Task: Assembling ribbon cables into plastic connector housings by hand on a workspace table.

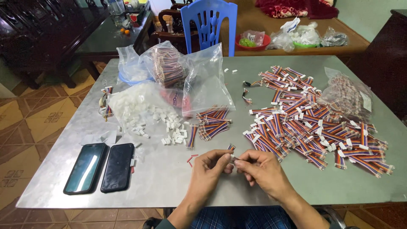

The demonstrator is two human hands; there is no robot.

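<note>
Multicoloured ribbon cable point(231, 147), light and floppy, pinched at its stiff white connector point(233, 157) between left hand point(206, 169) and right hand point(263, 170), just before the finished pile point(313, 123).

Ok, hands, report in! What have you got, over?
Left hand and right hand pinch one striped wire piece with white plug. Finished pile right, loose plugs left. Nothing blocking.

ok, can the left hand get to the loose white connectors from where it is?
Probably yes. The left hand is pinching a small wire piece together with the right hand, so it is occupied, but only bare table lies between it and the white connectors.
</note>
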